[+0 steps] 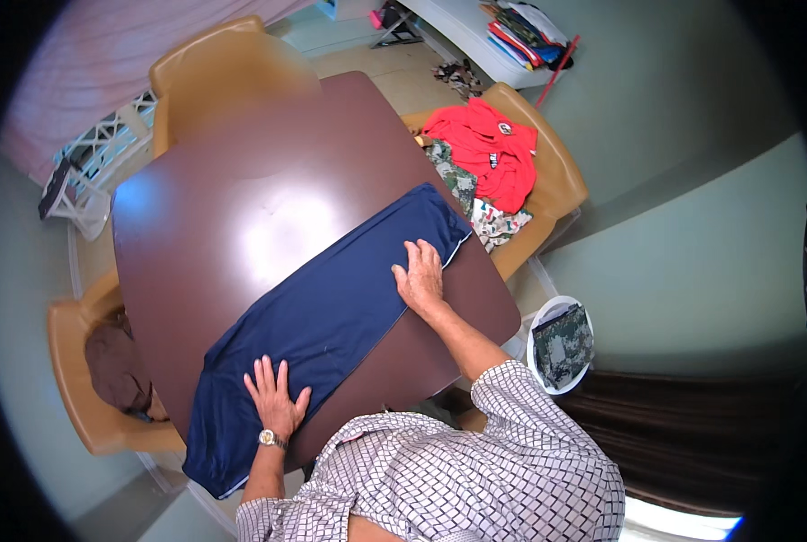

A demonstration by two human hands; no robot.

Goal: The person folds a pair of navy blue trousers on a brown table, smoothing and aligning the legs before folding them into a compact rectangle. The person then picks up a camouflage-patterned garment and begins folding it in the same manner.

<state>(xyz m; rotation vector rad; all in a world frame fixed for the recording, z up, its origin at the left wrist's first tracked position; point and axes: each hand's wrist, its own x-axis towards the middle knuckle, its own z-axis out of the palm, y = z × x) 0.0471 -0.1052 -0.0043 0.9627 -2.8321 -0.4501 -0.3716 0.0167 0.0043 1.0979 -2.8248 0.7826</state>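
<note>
A navy-blue garment (322, 298), which looks like trousers laid lengthwise, stretches diagonally across the dark brown table (207, 196). Its lower left end hangs over the table's edge, and its far right end reaches the opposite edge. Thin white piping shows at both ends. My left hand (276, 400), with a wristwatch above it, lies flat on the cloth near the left end, fingers spread. Farther right, my right hand (419, 274) rests on the garment close to its near edge, fingers slightly bent. Neither hand grips the fabric.
Red and camouflage clothes (481, 152) are heaped on a tan chair (559, 176) at right. A white round stool (531, 352) carries a folded camouflage cloth (563, 344). Brown clothing (115, 366) lies on the left chair (71, 379). Folded clothes (529, 34) are stacked at the back.
</note>
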